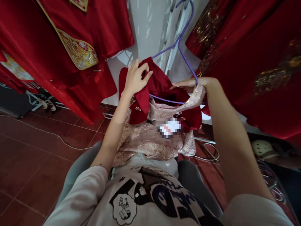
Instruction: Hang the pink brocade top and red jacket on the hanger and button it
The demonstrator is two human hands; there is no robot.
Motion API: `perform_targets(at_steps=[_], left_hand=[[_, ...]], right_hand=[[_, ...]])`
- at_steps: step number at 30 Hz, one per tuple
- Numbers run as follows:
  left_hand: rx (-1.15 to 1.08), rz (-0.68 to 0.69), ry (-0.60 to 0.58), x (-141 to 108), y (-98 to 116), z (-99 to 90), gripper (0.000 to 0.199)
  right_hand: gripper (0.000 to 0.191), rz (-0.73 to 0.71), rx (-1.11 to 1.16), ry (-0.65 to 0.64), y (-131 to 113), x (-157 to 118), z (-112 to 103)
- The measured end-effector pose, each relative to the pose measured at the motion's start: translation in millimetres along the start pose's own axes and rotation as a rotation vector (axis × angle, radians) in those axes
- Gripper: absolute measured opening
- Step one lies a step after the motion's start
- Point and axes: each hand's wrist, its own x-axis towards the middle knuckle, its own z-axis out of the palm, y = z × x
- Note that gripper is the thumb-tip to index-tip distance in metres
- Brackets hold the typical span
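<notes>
A purple hanger (180, 36) carries a dark red jacket (139, 105) and a pink brocade garment (145, 141) with a gold pattern, spread over my lap. My left hand (136, 78) has its thumb and fingers closed on the jacket's red cloth at the left shoulder. At the other end of the hanger, my right hand (195, 83) reaches in with straight fingers over the red cloth. The pink strap (199, 92) loops around the hanger end, against this hand's wrist side. My right thumb is hidden. A phone-like thing (169, 127), blurred out, lies on the pink cloth.
Red embroidered garments (94, 37) hang on the left, and more red garments (254, 56) on the right. A white cable (56, 135) crosses the tiled floor (30, 157). Shoes (48, 105) stand at the far left; a pale clog (263, 148) sits at the right.
</notes>
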Motion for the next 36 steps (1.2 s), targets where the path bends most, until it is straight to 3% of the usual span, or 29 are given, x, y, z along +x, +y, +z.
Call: perform_targets(at_steps=[2, 3, 6, 9, 14, 18, 22, 26, 30, 33, 36], left_hand=[[-0.016, -0.004, -0.02, 1, -3, -2.2, 0.03], [-0.02, -0.008, -0.025, 1, -4, -3.1, 0.029], [-0.011, -0.027, -0.011, 4, -6, -1.2, 0.027], [0.0, -0.047, 0.007, 7, -9, 8.1, 0.026], [-0.02, -0.062, -0.034, 10, -16, 22.5, 0.026], [-0.016, -0.076, -0.031, 7, -15, 26.5, 0.025], [0.021, -0.076, 0.027, 3, -10, 31.4, 0.026], [0.011, -0.072, 0.1, -2, -7, 39.5, 0.032], [-0.034, -0.028, 0.152, -5, -7, 42.9, 0.039], [-0.022, -0.024, 0.162, -6, -9, 39.9, 0.039], [-0.018, -0.012, 0.153, -5, -12, 36.6, 0.036]], right_hand=[[0.033, 0.107, -0.016, -0.009, 4, 7, 3], [0.034, 0.124, -0.043, 0.084, 4, 9, 4], [0.038, 0.02, -0.117, 0.556, -1, 8, -1], [0.038, -0.093, -0.198, 0.809, -8, -6, -12], [0.047, 0.096, -0.309, 0.982, 13, -37, -32], [0.037, 0.149, -0.257, 1.099, 47, -61, -43], [0.032, 0.087, -0.278, 1.08, 56, -84, -44], [0.034, 0.174, -0.161, 0.98, 44, -86, -29], [0.03, 0.144, -0.112, 0.908, 21, -75, 6], [0.024, 0.09, -0.026, 0.748, 2, -73, 41], [0.017, 0.005, -0.111, 0.686, -6, -78, 61]])
